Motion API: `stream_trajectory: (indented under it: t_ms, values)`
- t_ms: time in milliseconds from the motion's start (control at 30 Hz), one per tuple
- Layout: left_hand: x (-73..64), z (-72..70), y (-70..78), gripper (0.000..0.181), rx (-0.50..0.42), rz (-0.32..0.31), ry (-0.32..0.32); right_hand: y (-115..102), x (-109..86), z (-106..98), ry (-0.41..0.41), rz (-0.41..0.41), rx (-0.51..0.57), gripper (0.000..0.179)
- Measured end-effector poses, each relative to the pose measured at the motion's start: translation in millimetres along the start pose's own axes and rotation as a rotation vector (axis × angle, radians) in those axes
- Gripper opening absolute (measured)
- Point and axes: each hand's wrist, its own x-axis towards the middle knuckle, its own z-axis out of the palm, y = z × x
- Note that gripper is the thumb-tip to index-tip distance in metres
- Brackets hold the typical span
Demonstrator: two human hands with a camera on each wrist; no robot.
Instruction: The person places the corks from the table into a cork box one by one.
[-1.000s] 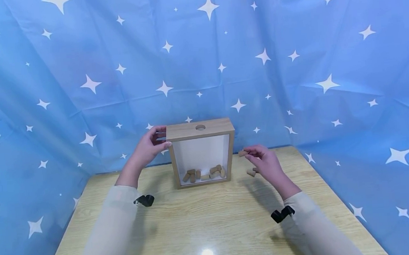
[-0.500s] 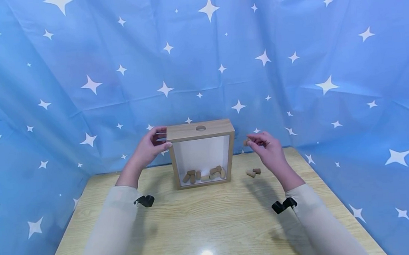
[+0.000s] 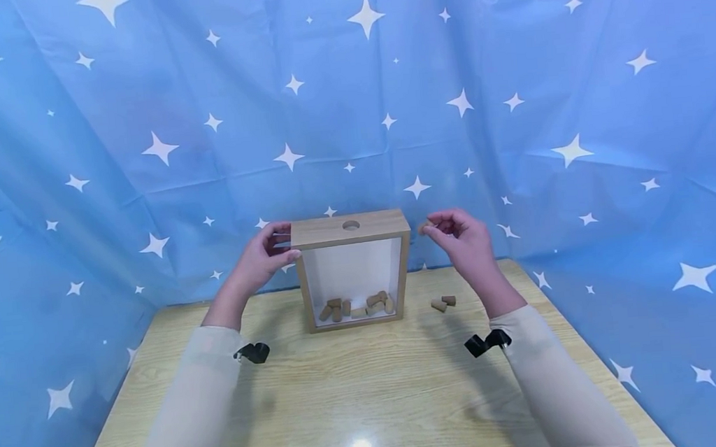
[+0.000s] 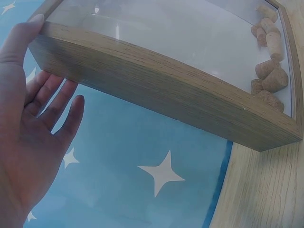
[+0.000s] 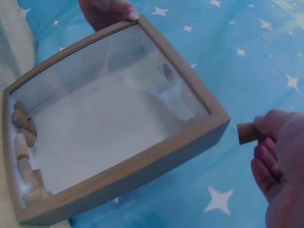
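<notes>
A wooden shadow box (image 3: 383,226) with a clear front, white back and round hole (image 3: 350,225) in its top stands upright on the table. Several corks (image 3: 359,313) lie along its bottom. My left hand (image 3: 264,259) grips the box's upper left corner, thumb on the front edge and fingers behind. To the right of the box, near the height of its top, my right hand (image 3: 465,239) pinches a cork (image 5: 247,133) between thumb and fingers. The cork is apart from the box's corner in the right wrist view.
Two loose corks, one light (image 3: 439,305) and one darker (image 3: 449,300), lie on the wooden table (image 3: 345,386) right of the box. A blue curtain with white stars (image 3: 348,98) hangs behind and at both sides.
My right hand has lifted the cork from near the table up to about the box's top. The two loose corks are now uncovered. My left hand stays on the box.
</notes>
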Motion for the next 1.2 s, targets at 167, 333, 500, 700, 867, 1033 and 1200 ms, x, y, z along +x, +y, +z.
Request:
stream_trajectory:
  t_ms: [167,333,500,700,867,1033,1200]
  values:
    - [0.7,0.1,0.2,0.072,-0.004,-0.015,-0.003,-11.5,12.0,10.3,-0.005,-0.067,0.019,0.021]
    - [2.9,-1.0,-1.4,0.072,0.001,-0.008,-0.002,-23.6,23.3,23.1,-0.017,-0.091,0.025,0.020]
    - [3.0,-1.3,-1.9,0.071,0.000,-0.006,0.001,-32.0,35.0,36.7,-0.077,-0.129,0.017,0.018]
    - [2.3,-1.9,-3.1,0.072,-0.002,-0.010,-0.001,-39.1,45.2,52.9,-0.141,-0.156,-0.014,0.018]
    - [2.8,-1.5,-2.5,0.071,-0.007,-0.006,-0.001,-44.1,52.1,66.3,-0.224,-0.136,-0.053,0.022]
    - [3.2,-1.0,-2.4,0.073,-0.006,-0.013,-0.005,-46.7,59.2,76.8,-0.285,-0.136,-0.124,0.020]
    - [2.8,-1.2,-1.9,0.072,-0.011,-0.013,-0.004,-50.6,64.1,83.5,-0.326,-0.147,-0.163,0.018]
